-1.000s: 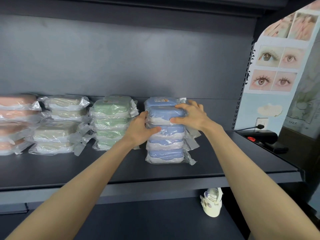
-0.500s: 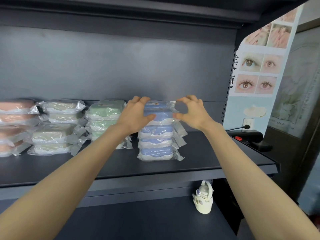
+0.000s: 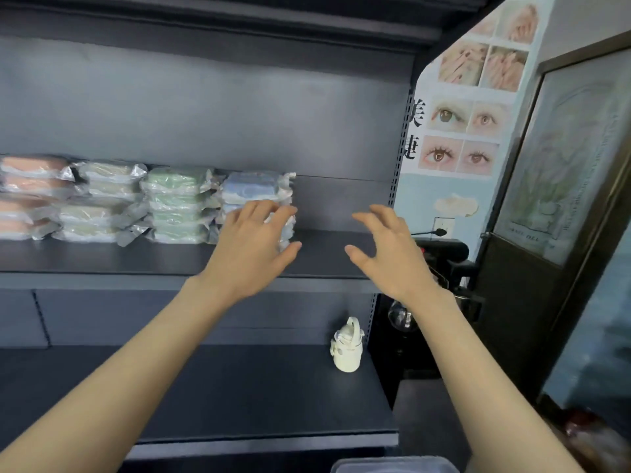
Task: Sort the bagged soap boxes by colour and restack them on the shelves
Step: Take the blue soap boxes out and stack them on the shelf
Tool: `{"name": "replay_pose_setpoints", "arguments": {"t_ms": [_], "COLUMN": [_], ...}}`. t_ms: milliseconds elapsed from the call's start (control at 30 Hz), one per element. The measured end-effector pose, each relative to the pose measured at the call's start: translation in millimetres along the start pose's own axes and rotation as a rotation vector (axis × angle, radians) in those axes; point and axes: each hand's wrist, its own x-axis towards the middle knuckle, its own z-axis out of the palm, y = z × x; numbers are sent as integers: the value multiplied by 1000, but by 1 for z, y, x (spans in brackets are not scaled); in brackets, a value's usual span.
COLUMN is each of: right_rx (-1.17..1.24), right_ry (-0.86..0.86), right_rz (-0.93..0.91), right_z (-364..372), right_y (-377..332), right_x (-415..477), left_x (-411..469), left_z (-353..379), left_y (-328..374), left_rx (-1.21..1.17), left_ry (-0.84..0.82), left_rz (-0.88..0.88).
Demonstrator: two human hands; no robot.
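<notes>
Four stacks of bagged soap boxes stand in a row on the dark shelf [image 3: 327, 247]: pink [image 3: 30, 196] at the far left, then cream [image 3: 99, 199], green [image 3: 177, 203] and blue [image 3: 254, 189]. My left hand [image 3: 252, 247] hovers in front of the blue stack with fingers spread and holds nothing; it hides the stack's lower boxes. My right hand [image 3: 389, 250] floats to the right of the blue stack, over bare shelf, fingers spread and empty.
A small cream bottle with a handle [image 3: 346, 346] stands on the lower shelf at the right. Right of the shelf unit are a poster of eyes [image 3: 461, 138], a black device [image 3: 444, 254] and a dark door [image 3: 563, 199]. A grey bin rim [image 3: 392, 466] shows at bottom.
Both hands have let go of the blue stack and drawn back, opening wide. The view has swung right and pulled away, so the stacks now sit further left.
</notes>
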Motion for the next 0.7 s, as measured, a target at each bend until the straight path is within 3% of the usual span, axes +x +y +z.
{"name": "replay_pose_setpoints", "arguments": {"t_ms": [433, 700], "right_rx": [-14, 66], "right_ry": [-185, -421], "right_rz": [260, 473], "right_z": [17, 56], "right_y": [98, 187], "right_x": [-221, -346], "left_x": [-146, -226], "left_z": [96, 195], "left_y": [134, 214], "left_rx": [-188, -305], "left_ry": [-348, -609], "left_rz": [40, -102]}}
